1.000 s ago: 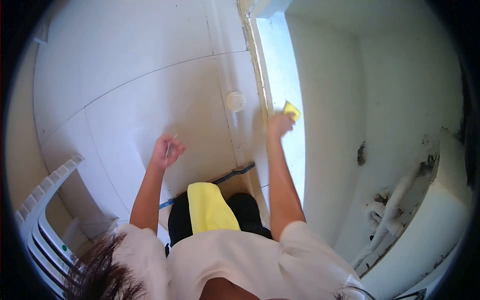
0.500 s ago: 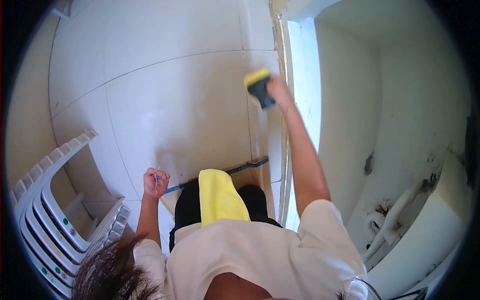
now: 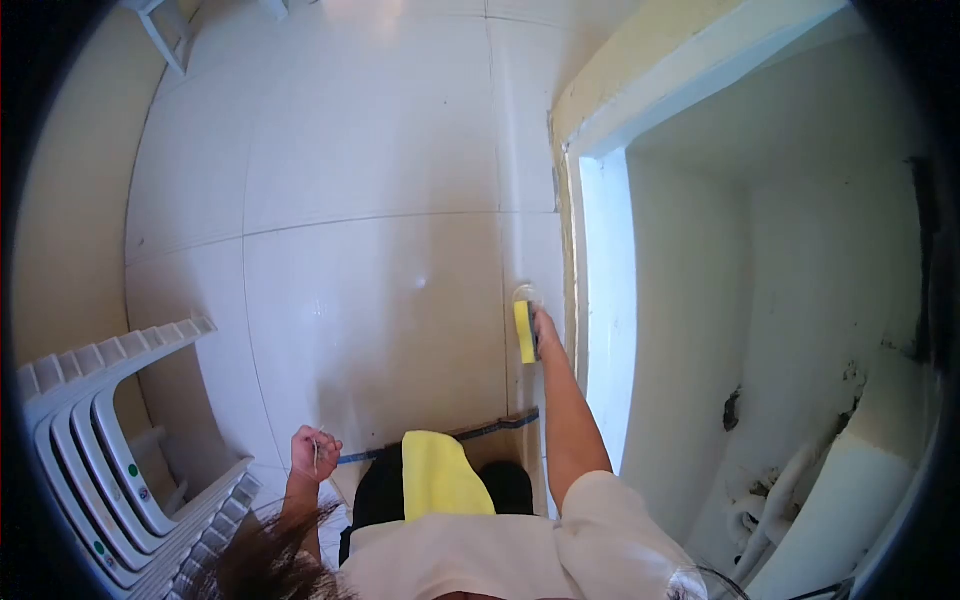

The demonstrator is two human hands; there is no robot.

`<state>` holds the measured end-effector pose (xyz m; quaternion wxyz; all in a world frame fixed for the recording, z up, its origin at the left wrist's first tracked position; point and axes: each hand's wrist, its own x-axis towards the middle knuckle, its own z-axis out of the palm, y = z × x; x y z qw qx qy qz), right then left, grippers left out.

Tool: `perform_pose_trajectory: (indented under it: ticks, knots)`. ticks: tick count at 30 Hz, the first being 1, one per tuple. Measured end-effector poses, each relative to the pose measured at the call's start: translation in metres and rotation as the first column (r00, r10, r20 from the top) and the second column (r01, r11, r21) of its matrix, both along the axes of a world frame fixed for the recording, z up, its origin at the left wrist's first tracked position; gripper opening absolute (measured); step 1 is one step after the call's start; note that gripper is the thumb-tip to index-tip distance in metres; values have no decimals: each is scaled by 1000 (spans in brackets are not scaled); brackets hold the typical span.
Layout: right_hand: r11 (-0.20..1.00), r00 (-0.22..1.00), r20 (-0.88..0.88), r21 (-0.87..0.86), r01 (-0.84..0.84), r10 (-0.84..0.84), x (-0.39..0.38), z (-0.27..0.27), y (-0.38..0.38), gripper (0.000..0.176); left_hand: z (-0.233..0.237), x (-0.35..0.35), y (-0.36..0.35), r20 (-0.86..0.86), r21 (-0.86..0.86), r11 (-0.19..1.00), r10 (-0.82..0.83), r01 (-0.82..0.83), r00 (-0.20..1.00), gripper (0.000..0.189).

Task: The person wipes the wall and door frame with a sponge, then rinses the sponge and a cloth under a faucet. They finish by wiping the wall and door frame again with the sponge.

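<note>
My right hand (image 3: pixel 545 332) is closed on a sponge (image 3: pixel 525 332) with a yellow face and a dark backing. The sponge stands on edge against the pale tiled strip beside the door-like opening. A round, clear, shiny patch (image 3: pixel 527 293) shows just past its far end. Lower left, my left hand (image 3: pixel 315 453) is curled into a fist with a thin whitish strand-like thing (image 3: pixel 317 455) sticking out of it. Between my arms a yellow cloth (image 3: pixel 435 478) hangs over my dark trousers (image 3: pixel 372 500).
Stacked white plastic stools (image 3: pixel 110 460) stand at the left. Large pale tiles (image 3: pixel 375 300) spread ahead, with a blue strip (image 3: pixel 490 430) across them near my legs. On the right, a white-framed opening (image 3: pixel 610 300) leads to a recess with pipes (image 3: pixel 790 490).
My right hand has come down nearer to me with the sponge and turned it on edge. The view has tilted forward. My left hand stays curled.
</note>
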<state>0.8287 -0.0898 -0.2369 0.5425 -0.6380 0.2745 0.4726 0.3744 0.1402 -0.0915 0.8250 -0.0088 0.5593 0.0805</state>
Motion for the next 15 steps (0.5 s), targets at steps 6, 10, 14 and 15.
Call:
perform_pose_trajectory:
  ticks: [6, 10, 14, 15]
  knots:
    - [990, 989, 33, 18, 142, -143, -3, 27, 27, 31, 9, -9, -5, 22, -39, 999, 8, -7, 1000, 29]
    - [985, 972, 197, -84, 148, -129, -15, -28, 0, 31, 2, -5, -27, 21, 227, 971, 74, -76, 997, 25]
    - [943, 663, 674, -280, -179, 326, -40, -21, -38, 27, -12, -14, -7, 86, 67, 994, 80, -86, 993, 24]
    - [946, 684, 654, -233, -223, 322, -40, 7, -41, 25, -10, -4, 0, 109, 60, 996, 60, -67, 992, 24]
